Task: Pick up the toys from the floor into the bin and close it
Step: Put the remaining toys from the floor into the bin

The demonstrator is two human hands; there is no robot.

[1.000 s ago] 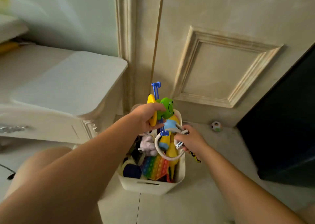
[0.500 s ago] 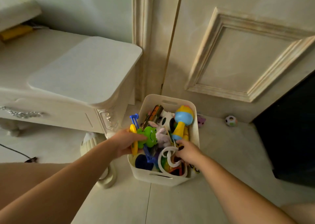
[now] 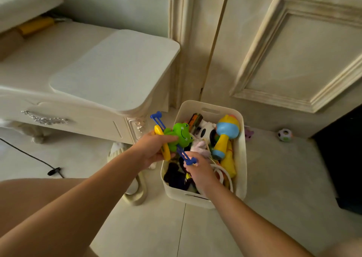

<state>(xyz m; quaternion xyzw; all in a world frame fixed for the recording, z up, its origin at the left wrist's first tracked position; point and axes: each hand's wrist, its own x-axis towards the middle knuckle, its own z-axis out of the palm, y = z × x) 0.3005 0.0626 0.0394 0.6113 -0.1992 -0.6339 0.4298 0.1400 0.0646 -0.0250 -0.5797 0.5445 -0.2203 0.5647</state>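
Note:
A cream plastic bin (image 3: 241,158) stands on the floor by the door, packed with toys, among them a blue and yellow rattle (image 3: 225,137) and a black and white plush (image 3: 205,132). My left hand (image 3: 154,149) grips a green frog toy (image 3: 181,135) together with a yellow disc and blue stick, held over the bin's left rim. My right hand (image 3: 197,170) is down inside the bin among the toys, fingers by the blue stick's lower end and a white ring (image 3: 221,173). Whether it grips anything is hidden.
A white cabinet (image 3: 109,74) stands left of the bin, a cream curved object (image 3: 137,194) at its foot. A small pink toy (image 3: 249,134) and a spotted ball (image 3: 285,135) lie on the floor by the door. A black cable (image 3: 29,155) runs left; dark furniture (image 3: 342,158) right.
The white ring that my right hand held above the bin now lies in the bin. My left hand with the frog toy has dropped to the bin's left rim.

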